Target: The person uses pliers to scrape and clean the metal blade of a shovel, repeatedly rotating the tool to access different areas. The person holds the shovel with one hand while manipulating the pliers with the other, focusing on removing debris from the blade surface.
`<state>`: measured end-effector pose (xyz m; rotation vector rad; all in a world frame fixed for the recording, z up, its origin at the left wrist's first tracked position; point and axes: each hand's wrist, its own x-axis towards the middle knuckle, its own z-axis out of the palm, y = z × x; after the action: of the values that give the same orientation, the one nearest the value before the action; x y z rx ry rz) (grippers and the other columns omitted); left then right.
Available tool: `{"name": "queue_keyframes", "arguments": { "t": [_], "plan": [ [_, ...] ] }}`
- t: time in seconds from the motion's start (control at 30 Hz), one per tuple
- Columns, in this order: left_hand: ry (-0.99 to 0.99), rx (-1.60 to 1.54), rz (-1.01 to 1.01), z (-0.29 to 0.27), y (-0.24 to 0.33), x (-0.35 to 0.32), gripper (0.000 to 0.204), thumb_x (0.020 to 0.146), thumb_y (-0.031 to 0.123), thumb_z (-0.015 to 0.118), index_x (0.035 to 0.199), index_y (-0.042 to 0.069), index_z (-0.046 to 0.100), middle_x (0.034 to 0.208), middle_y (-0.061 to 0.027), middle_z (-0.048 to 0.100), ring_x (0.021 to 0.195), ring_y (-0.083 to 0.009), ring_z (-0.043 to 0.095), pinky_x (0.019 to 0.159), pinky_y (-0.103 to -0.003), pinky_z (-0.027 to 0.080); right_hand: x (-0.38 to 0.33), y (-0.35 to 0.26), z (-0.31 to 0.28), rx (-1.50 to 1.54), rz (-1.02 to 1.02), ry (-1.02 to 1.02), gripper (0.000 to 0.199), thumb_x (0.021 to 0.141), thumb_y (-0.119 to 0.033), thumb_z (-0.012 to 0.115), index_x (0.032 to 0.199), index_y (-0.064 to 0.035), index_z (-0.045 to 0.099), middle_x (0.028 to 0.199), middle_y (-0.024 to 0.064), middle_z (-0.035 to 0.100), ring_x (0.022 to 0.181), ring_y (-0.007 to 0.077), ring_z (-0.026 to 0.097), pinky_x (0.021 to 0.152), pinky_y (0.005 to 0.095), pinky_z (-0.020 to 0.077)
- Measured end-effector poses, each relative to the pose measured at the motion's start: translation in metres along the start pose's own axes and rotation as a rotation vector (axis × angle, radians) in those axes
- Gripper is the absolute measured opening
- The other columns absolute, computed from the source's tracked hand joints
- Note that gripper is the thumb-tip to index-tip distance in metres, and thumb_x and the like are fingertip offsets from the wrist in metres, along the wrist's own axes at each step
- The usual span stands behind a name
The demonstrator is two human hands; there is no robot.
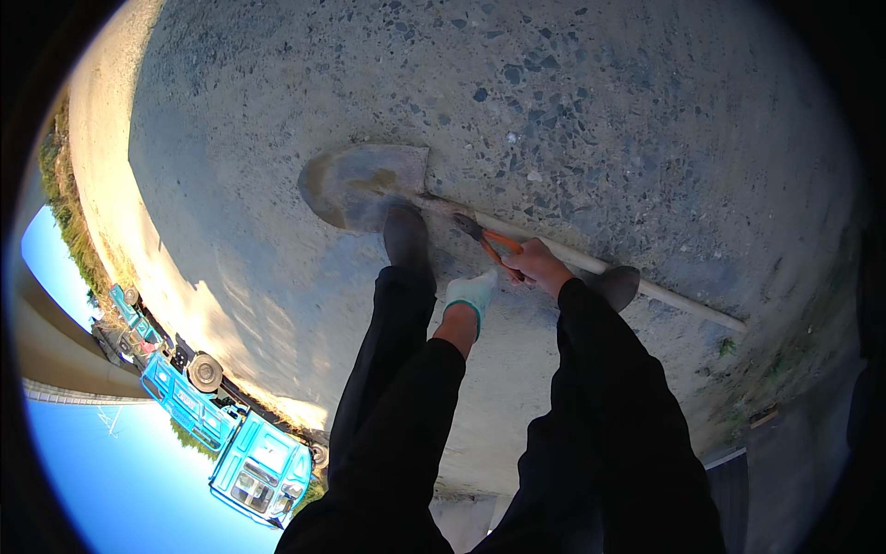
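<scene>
A pair of pliers (501, 244) with orange handles and a dark head is held in my bare right hand (539, 268). Its head rests against or just above the shovel, where the blade meets the shaft. The shovel lies on the ground, its rust-stained blade (355, 180) at the left and its pale wooden handle (688, 301) running to the lower right. Just left of my right hand is my left hand (472, 294), in a whitish glove with a green cuff. Its fingers look closed; whatever they may hold is too small to make out.
My left shoe (406, 238) is against the blade's near edge, and my right shoe (617, 287) covers part of the handle. Gravel and embedded stones (535, 102) make up the ground. A blue truck (261, 471) stands at the far left beside a sunlit strip.
</scene>
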<state>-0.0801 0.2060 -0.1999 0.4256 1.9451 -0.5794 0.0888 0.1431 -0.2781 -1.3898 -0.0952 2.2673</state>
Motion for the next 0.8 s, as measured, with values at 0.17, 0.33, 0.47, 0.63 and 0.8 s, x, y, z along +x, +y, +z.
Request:
{"name": "queue_keyframes", "arguments": {
  "t": [0.17, 0.33, 0.47, 0.63, 0.8],
  "plan": [
    [0.015, 0.039, -0.086, 0.034, 0.029, 0.017, 0.067, 0.092, 0.057, 0.078, 0.123, -0.001, 0.07, 0.1, -0.009, 0.072, 0.076, -0.0239, 0.067, 0.072, -0.042, 0.055, 0.01, -0.003, -0.004, -0.101, 0.172, -0.006, 0.032, 0.096, -0.02, 0.072, 0.07, -0.0011, 0.067, 0.062, 0.0098, 0.063, 0.049, 0.0152, 0.053, 0.049, 0.035, 0.0369],
    [-0.156, -0.177, -0.123, 0.044, 0.044, 0.039, 0.065, 0.089, 0.055, 0.083, 0.118, -0.002, 0.069, 0.095, -0.0167, 0.072, 0.078, -0.0272, 0.072, 0.068, -0.043, 0.056, 0.016, -0.007, -0.005, -0.007, 0.31, -0.091, 0.023, 0.094, -0.023, 0.077, 0.097, -0.0016, 0.07, 0.081, 0.0063, 0.068, 0.073, 0.0153, 0.063, 0.063, 0.0316, 0.0426],
    [-0.117, -0.176, -0.075, 0.046, 0.048, 0.057, 0.055, 0.088, 0.044, 0.087, 0.109, -0.003, 0.069, 0.092, -0.0159, 0.072, 0.077, -0.0283, 0.072, 0.063, -0.042, 0.057, 0.02, -0.01, -0.009, -0.004, 0.362, -0.131, 0.021, 0.091, -0.02, 0.08, 0.097, -0.0024, 0.07, 0.08, 0.0061, 0.067, 0.071, 0.016, 0.062, 0.063, 0.0312, 0.0428],
    [-0.142, -0.538, -0.162, 0.054, 0.048, 0.076, 0.046, 0.086, 0.036, 0.09, 0.1, -0.004, 0.07, 0.091, -0.0165, 0.072, 0.077, -0.0297, 0.073, 0.061, -0.043, 0.057, 0.023, -0.013, -0.008, 0.04, 0.465, -0.138, 0.021, 0.089, -0.008, 0.078, 0.103, 0.0014, 0.065, 0.083, 0.0102, 0.069, 0.068, 0.0168, 0.064, 0.057, 0.0308, 0.0417],
    [-0.122, -0.696, -0.149, 0.066, 0.037, 0.083, 0.04, 0.084, 0.02, 0.089, 0.106, -0.005, 0.067, 0.096, -0.0167, 0.071, 0.075, -0.0311, 0.071, 0.067, -0.046, 0.058, 0.018, -0.015, -0.001, 0.108, 0.422, -0.083, 0.018, 0.088, -0.006, 0.076, 0.097, -0.0003, 0.061, 0.073, 0.0068, 0.06, 0.06, 0.0147, 0.054, 0.053, 0.0308, 0.0359]
  ]
}}
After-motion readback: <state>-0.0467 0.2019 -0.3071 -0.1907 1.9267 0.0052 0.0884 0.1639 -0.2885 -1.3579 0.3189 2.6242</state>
